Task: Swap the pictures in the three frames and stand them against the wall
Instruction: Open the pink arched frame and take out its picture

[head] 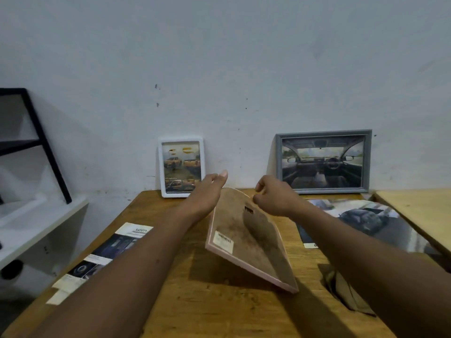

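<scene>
A pink-edged frame [249, 242] is tilted up over the middle of the wooden table [219, 308], its brown backing board facing me. My right hand [273, 195] pinches its top edge near the small hanger. My left hand [207, 191] lies against the frame's upper left edge with fingers stretched out; whether it grips is unclear. A white frame [181, 167] with orange pickup pictures leans on the wall at the back left. A grey frame [323, 162] showing a car interior leans on the wall at the back right.
A strip of car brochure pages [107, 254] lies on the table's left side. A large car print [363, 223] lies flat at the right, below the grey frame. A brown backing piece [346, 291] rests near my right forearm. A white shelf with a black stand [36, 147] is at left.
</scene>
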`<act>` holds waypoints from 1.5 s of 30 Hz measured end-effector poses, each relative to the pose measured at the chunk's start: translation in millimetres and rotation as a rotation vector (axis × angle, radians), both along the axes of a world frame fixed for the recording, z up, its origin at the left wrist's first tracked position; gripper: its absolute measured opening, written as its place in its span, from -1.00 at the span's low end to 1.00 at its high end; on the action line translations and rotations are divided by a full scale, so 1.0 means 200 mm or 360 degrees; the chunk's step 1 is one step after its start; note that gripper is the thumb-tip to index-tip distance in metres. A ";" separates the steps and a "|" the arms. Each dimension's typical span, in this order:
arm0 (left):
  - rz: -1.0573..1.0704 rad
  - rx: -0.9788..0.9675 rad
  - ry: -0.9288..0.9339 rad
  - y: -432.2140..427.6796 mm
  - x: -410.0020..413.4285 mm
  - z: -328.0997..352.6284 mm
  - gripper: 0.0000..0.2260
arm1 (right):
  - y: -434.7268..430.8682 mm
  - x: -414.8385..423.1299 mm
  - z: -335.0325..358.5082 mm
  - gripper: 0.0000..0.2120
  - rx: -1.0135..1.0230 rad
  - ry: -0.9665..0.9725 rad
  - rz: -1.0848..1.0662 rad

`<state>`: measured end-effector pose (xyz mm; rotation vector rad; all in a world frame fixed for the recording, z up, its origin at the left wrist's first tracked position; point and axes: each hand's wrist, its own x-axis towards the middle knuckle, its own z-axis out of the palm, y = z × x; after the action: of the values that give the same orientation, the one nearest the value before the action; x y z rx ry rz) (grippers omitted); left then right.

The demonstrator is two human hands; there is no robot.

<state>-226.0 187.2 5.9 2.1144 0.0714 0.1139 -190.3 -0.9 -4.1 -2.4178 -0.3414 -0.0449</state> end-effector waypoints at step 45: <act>0.0269 0.0218 -0.0011 0.02 0.16 -0.67 -0.31 | 0.07 0.29 -0.55 -0.43 -0.0446 -0.0189 0.0023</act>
<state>-193.3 191.5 -127.3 2.2426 0.2445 0.2322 -132.0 12.2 -114.4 -2.6966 -0.4445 -0.1434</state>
